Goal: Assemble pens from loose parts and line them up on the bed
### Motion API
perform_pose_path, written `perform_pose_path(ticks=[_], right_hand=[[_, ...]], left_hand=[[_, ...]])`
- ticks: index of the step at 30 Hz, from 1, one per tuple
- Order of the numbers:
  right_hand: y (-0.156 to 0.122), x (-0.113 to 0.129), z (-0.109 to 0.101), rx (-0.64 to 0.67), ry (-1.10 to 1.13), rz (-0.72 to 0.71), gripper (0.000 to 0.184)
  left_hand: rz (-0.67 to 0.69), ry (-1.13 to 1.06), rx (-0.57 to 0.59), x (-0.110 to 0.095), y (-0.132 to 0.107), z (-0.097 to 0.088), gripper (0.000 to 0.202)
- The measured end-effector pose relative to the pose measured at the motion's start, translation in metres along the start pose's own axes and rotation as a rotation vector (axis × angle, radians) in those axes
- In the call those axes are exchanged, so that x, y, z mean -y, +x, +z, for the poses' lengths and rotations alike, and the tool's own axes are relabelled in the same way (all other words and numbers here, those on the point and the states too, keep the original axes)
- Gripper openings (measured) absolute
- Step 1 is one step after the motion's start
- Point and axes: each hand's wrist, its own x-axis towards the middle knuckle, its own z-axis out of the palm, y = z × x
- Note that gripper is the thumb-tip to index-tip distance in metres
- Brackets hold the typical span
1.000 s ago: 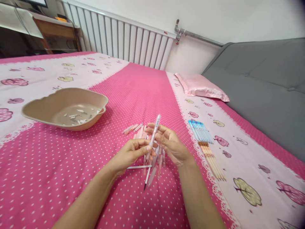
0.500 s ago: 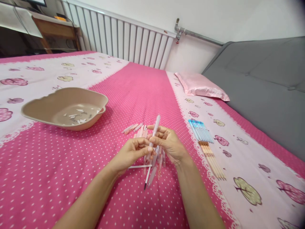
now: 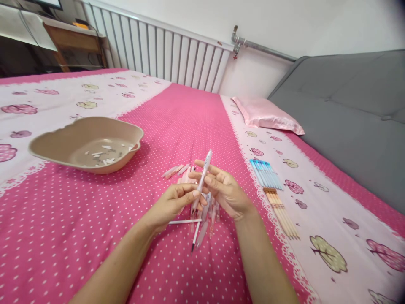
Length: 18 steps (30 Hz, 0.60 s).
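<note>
My left hand pinches the lower part of a pale pink pen between thumb and fingers. The pen stands tilted, its upper end pointing away from me. Beside it, my right hand has its fingers apart, with the fingertips behind the pen and the thumb close to its barrel. Under both hands lies a loose pile of pink and clear pen parts, partly hidden. A white pen refill with a dark tip sticks out towards me, and a thin white stick lies crosswise near my left wrist.
A beige basin with small white pieces inside stands at the left. To the right lie a row of blue pens and a row of orange-beige pens. A pink pillow rests by the grey headboard.
My right hand's fingers have loosened from the pen and spread apart. The pen has turned, so printing now shows on its barrel. My left hand keeps its pinch.
</note>
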Motion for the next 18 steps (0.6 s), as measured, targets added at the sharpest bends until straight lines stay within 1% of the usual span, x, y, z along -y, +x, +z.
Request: perform_pose_path(ticks=[3, 9, 14, 18], right_hand=[[0.001, -0.0019, -0.0013, -0.007, -0.029, -0.03, 0.046], [0.0026, -0.0028, -0.0004, -0.107, -0.081, -0.067, 0.042], [0.0029, -0.0032, 0.0013, -0.208, -0.108, -0.067, 0.041], [0.0035, -0.0054, 0.0001, -0.248, -0.118, -0.069, 0.041]], left_hand=[[-0.001, 0.007, 0.009, 0.0, 0.0003, 0.0007, 0.024], [0.007, 0.034, 0.002, -0.0014, 0.0005, 0.003, 0.024], [0.011, 0.106, -0.051, 0.0004, 0.001, 0.0011, 0.027], [0.0, 0.154, -0.095, 0.0006, 0.002, 0.001, 0.031]])
